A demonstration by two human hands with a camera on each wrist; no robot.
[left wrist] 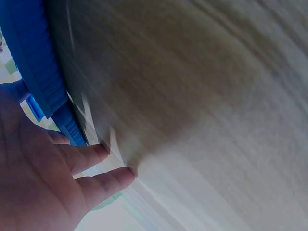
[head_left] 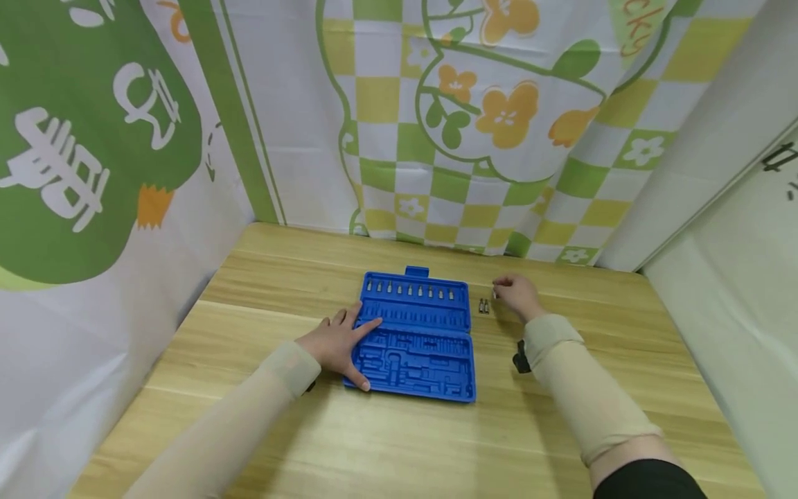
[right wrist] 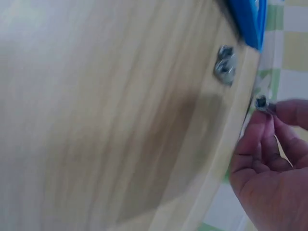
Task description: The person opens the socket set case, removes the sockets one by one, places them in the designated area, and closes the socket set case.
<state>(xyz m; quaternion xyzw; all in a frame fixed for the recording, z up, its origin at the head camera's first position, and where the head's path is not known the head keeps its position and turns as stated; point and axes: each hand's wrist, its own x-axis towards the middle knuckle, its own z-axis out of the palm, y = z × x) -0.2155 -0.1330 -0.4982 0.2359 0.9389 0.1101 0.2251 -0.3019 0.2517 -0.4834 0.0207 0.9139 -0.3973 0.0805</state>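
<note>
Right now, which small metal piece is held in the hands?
The metal piece pinched by the right hand; the others are unheld: a pair on the table, a row in the blue case.

A wood-grain table point(head_left: 399, 450) carries an open blue case point(head_left: 414, 317) and two metal pieces point(head_left: 486, 307).

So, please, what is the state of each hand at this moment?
Left hand: open, spread over the left edge of the blue case.
Right hand: closed, pinching a small metal piece.
</note>
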